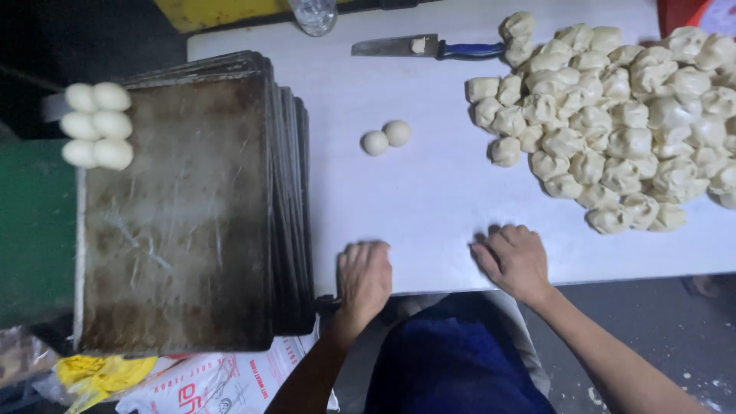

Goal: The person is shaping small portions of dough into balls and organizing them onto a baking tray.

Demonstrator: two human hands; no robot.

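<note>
White table (429, 192), dim room; both hands cupped palm-down at its near edge.
Left hand (365, 276) and right hand (512, 261) each cover something unseen, presumably dough; grip contents indeterminate. Two balls (386, 138) mid-table, pile (613, 123) right, trays (184, 207) left.

We see a white table (429, 199) under a heap of pale cream dough pieces (613, 123), and two smooth off-white dough balls (386, 138) beside it. Our stacked baking trays (184, 215) are dark brown, streaked with grey scratches, carrying six white balls (96, 125). The knife (429, 47) has a grey blade and a blue handle. Our apron (452, 360) is deep blue
</note>
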